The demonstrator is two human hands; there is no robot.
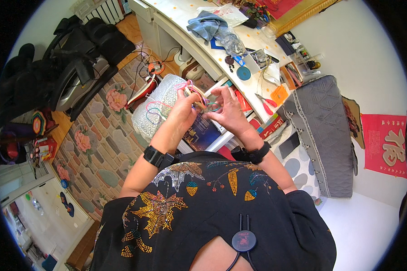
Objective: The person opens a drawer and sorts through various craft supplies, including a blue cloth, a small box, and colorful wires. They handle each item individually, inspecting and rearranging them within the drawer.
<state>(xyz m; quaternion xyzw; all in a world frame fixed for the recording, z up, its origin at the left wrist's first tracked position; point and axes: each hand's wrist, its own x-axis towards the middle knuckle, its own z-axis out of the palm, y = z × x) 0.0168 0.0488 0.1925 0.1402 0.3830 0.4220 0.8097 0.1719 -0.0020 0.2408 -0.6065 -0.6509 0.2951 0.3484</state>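
Note:
In front of my body, above an open drawer, my left hand [186, 108] grips a bundle of coloured cords [197, 93] in pink, purple and cream. Loops of pink, teal and blue cord [152, 113] hang from it over a bubble-wrapped bundle [142, 115]. Facing it on the right, my right hand [229, 110] has its thumb and fingers curved around a green and purple cord loop [213, 107]. The fingertips partly hide where the cord is pinched. Below both hands lies a dark blue box [203, 132] with gold writing.
The white desk [247, 91] holds red-handled pliers [267, 103], a round teal disc [243, 73], a small box of tools [261, 59] and a blue cloth [207, 25]. A dark phone [289, 145] lies on the bed at right. A red iron [144, 91] stands left of the bubble wrap.

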